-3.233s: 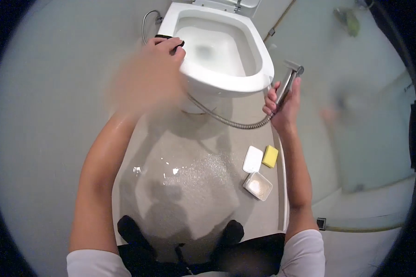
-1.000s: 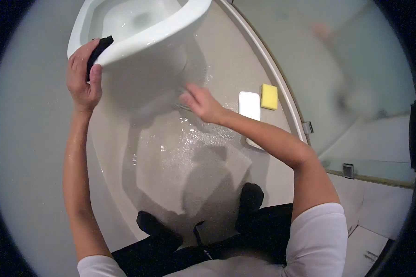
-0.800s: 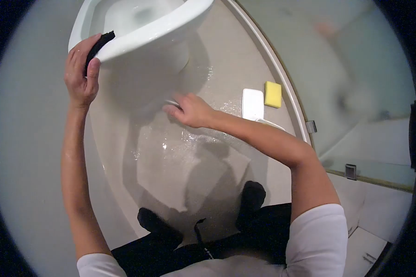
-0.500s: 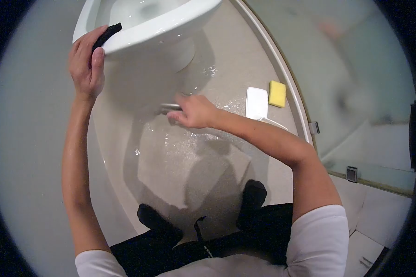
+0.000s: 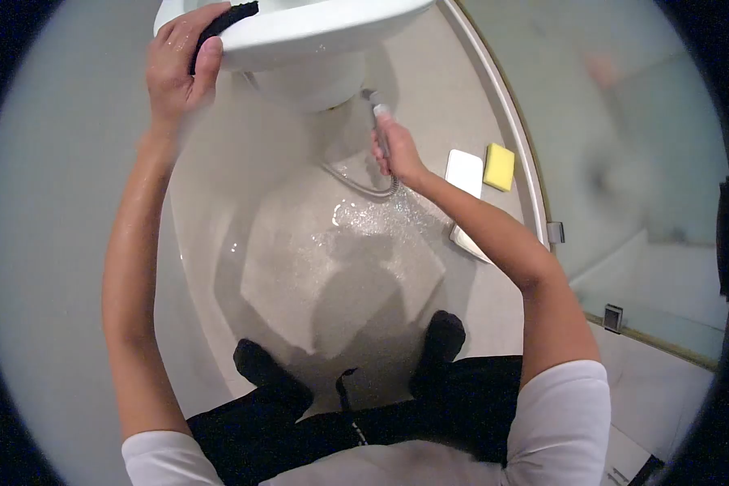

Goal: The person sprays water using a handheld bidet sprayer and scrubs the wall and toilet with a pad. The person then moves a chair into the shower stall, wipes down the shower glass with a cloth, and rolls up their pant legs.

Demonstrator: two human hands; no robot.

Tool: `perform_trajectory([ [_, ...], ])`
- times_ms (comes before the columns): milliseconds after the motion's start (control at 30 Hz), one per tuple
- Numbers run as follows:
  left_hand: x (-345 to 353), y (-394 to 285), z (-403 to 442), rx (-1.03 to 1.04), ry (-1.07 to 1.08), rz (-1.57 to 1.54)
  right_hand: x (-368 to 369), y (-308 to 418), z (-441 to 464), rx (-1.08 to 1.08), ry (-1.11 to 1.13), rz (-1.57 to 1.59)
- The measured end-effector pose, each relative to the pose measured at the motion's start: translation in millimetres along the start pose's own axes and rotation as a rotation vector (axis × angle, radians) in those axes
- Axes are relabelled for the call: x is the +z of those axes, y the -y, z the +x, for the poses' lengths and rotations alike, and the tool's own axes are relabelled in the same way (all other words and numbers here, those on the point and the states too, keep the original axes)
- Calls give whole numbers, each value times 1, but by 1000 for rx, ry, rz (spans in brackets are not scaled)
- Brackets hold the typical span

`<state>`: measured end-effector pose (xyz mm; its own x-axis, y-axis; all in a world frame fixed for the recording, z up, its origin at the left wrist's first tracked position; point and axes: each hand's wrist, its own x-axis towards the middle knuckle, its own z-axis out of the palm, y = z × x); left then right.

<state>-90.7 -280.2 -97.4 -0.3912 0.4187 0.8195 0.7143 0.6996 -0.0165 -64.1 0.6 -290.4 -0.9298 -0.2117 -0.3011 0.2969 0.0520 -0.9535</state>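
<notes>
At the top left, my left hand presses a black scrubbing pad against the rim of the white toilet. Its fingers wrap over the edge, with the thumb on the near side. My right hand grips a handheld bidet sprayer low over the floor, the head pointing up toward the toilet's base. From the sprayer a flexible metal hose curves down and back to the left. Water glistens on the floor just below this hand.
To the right of my right forearm lie a white flat container and a yellow sponge. A raised white sill and a glass panel run along the right side. My dark-socked feet are at the bottom.
My right hand has swung up and to the right with the sprayer, which now points toward the toilet's base instead of left. The hose has come into view. My left hand stays on the rim.
</notes>
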Motion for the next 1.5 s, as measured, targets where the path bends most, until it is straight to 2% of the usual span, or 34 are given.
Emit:
perform_trajectory([
  [33, 2, 0, -1, -11, 0, -3, -6, -1, 3, -2, -4, -3],
  [100, 4, 5, -2, -9, -24, -11, -17, 3, 8, 23, -175, 441],
  [167, 6, 9, -2, -9, -45, -25, -35, 7, 17, 48, -244, 509],
  [233, 5, 8, -1, -28, -33, -13, -54, 10, 25, -1, -311, 736],
  [533, 1, 3, 0, -15, -10, -50, -69, 34, 29, -92, -413, 733],
  [767, 6, -8, 8, -39, -5, -68, -78, 72, 33, -311, -674, 825],
  [900, 9, -11, 7, -37, -51, -88, -79, 88, 35, -419, -617, 759],
  [1000, 8, -6, 6, -20, -30, -37, -76, 94, 35, -490, -479, 595],
  [1133, 9, -6, 7, -11, -36, -40, -75, 95, 34, -489, -492, 597],
  [1300, 8, -4, 8, 0, -10, -21, -73, 95, 33, -534, -646, 625],
  [1433, 9, -3, 7, 7, -51, -33, -74, 94, 34, -532, -648, 603],
  [1500, 8, -3, 7, -5, -38, -7, -73, 94, 31, -523, -550, 533],
])
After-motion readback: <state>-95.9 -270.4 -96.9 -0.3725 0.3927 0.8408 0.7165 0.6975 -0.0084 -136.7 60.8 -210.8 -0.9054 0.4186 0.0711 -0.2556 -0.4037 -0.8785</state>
